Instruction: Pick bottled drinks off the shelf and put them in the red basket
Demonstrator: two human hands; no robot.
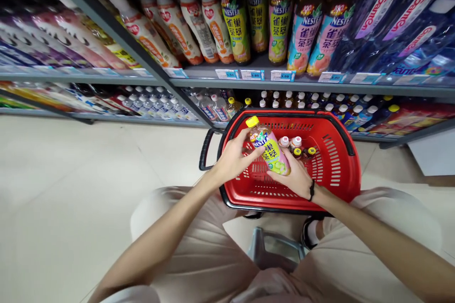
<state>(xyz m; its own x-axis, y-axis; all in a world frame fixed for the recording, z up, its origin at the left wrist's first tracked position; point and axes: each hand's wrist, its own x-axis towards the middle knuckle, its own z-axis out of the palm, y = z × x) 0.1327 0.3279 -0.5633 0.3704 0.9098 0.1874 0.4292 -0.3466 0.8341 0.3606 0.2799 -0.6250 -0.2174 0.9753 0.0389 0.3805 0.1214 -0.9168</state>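
A Nestea bottle (272, 151) with a yellow cap and a pink and yellow-green label is tilted above the red shopping basket (245, 199). My left hand (236, 154) grips its upper part, fingers around the neck side and thumb on the label. Around the bottle's base is my right hand (293, 177), with a dark band at the wrist. Inside the basket, several bottles stand upright: some with white caps (295, 142), others with yellow caps (311, 151). Their lower parts are partly hidden by my right hand and the held bottle.
Ahead runs a shelf (199, 73) with Nestea bottles (280, 19), white-capped orange-label bottles (185, 23) and blue-tinted Ganten water bottles (380, 14). Small bottles (156, 102) fill the lower shelf. The basket's black handle (205, 149) sticks out left. A grey stool (273, 246) is below me.
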